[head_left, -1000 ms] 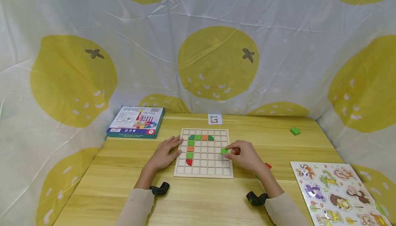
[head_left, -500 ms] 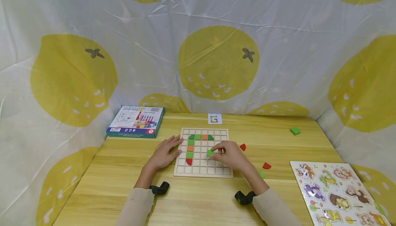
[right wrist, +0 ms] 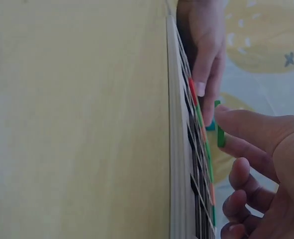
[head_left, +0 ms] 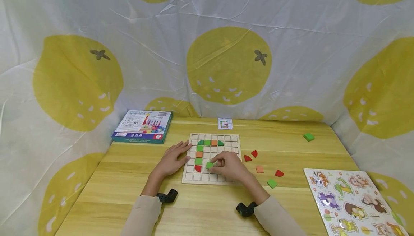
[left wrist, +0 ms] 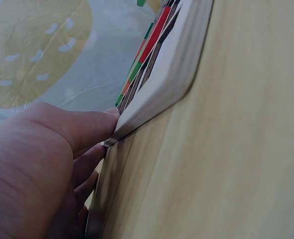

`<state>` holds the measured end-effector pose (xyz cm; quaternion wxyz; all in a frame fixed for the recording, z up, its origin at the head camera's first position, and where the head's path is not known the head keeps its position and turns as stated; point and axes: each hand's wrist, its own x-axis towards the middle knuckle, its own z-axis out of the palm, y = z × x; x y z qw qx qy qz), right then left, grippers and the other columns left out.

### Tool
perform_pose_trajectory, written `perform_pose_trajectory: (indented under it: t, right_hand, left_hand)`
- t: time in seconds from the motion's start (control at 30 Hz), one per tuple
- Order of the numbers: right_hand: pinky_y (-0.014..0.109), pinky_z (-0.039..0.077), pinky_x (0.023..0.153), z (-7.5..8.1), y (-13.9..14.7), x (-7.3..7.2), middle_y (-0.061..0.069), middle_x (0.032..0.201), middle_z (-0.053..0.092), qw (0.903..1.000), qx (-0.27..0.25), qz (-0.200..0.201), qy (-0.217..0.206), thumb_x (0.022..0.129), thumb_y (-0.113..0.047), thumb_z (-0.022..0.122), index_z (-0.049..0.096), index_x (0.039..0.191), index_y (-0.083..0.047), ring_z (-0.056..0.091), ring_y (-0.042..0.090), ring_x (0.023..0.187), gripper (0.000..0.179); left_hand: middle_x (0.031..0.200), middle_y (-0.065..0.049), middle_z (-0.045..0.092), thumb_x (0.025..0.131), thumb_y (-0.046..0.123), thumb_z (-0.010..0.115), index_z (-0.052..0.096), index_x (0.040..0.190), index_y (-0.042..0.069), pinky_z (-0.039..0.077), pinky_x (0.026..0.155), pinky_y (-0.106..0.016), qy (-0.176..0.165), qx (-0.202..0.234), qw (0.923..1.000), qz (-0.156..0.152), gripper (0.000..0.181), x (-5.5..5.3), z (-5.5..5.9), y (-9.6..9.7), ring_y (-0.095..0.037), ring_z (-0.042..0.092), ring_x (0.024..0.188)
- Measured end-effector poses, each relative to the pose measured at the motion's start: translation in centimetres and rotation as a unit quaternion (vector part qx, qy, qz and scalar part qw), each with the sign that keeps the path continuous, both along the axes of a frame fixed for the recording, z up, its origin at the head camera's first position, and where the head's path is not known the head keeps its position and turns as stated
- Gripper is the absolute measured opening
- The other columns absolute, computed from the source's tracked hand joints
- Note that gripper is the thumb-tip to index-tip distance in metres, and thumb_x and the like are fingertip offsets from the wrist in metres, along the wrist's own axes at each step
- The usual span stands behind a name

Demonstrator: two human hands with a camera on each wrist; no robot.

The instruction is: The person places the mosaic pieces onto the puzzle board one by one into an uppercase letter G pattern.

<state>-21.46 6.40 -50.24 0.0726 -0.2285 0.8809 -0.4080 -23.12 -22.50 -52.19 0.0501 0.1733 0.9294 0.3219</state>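
A pale wooden grid board (head_left: 214,179) lies on the table in the head view. My right hand (head_left: 230,165) pinches a green square tile (head_left: 209,165) between thumb and index finger, over the board's lower part. In the right wrist view a gap shows between this green square tile (right wrist: 220,132) and the board. Just left of it a red quarter-circle tile (head_left: 198,168) sits in a cell, below a column of green and orange squares. A row with dark green quarter-circles at its ends runs along the top. My left hand (head_left: 173,160) rests at the board's left edge, fingers extended.
Right of the board lie red quarter-circles (head_left: 279,173), an orange square (head_left: 260,169) and a green square (head_left: 272,183). Farther off are more green tiles (head_left: 308,137), a pattern card (head_left: 225,124), a boxed toy (head_left: 142,127) and an animal puzzle (head_left: 352,200).
My right hand has carried the green square tile leftward and toward me across the board, uncovering loose tiles on the right. The left hand has stayed at the board's edge.
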Motion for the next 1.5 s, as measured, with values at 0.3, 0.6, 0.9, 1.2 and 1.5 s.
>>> perform_pose_trajectory:
  t: [0.3,0.6,0.9,1.2,1.5]
  right_hand:
    - [0.021,0.038,0.058,-0.4,-1.2,0.2,-0.005,0.069,0.055,0.9999,0.001,0.010,-0.006,0.087,-0.025,0.084,0.081,0.103,-0.015,0.048,0.008,0.065,0.020]
    - [0.022,0.039,0.061,-0.6,-1.6,0.4,-0.007,0.069,0.055,0.9997,0.025,0.008,0.001,0.086,-0.027,0.084,0.082,0.104,-0.015,0.049,0.008,0.067,0.021]
    - [0.021,0.037,0.057,-0.6,-1.7,0.6,-0.006,0.067,0.055,0.9998,0.022,0.002,-0.001,0.086,-0.026,0.084,0.081,0.104,-0.015,0.048,0.008,0.063,0.022]
    - [0.021,0.035,0.055,-0.5,-1.9,0.8,-0.006,0.066,0.054,0.9998,0.019,-0.004,0.003,0.085,-0.028,0.085,0.081,0.104,-0.016,0.047,0.007,0.061,0.022]
    - [0.021,0.034,0.055,-0.6,-1.9,0.8,-0.007,0.066,0.054,0.9998,0.020,-0.007,-0.003,0.085,-0.029,0.085,0.082,0.103,-0.017,0.047,0.008,0.061,0.022]
  left_hand:
    - [0.168,-0.004,0.034,0.105,0.033,0.058,0.045,0.158,0.020,0.010,0.128,-0.060,0.001,-0.003,1.0000,0.004,0.055,0.0,0.0,0.0,-0.035,0.021,0.159]
    - [0.168,-0.004,0.034,0.105,0.033,0.058,0.045,0.158,0.019,0.010,0.128,-0.060,0.001,-0.001,1.0000,0.002,0.056,0.0,0.0,0.0,-0.035,0.021,0.159]
    - [0.168,-0.004,0.034,0.105,0.032,0.058,0.045,0.158,0.020,0.010,0.128,-0.060,-0.001,-0.001,1.0000,0.004,0.055,0.0,-0.1,0.0,-0.035,0.021,0.159]
    - [0.168,-0.004,0.034,0.105,0.032,0.058,0.045,0.158,0.020,0.010,0.128,-0.060,0.001,0.001,1.0000,0.005,0.055,0.0,0.0,0.0,-0.035,0.021,0.159]
    - [0.168,-0.004,0.034,0.105,0.032,0.058,0.045,0.158,0.020,0.010,0.128,-0.060,0.004,0.000,1.0000,0.002,0.055,0.0,-0.1,0.0,-0.036,0.021,0.159]
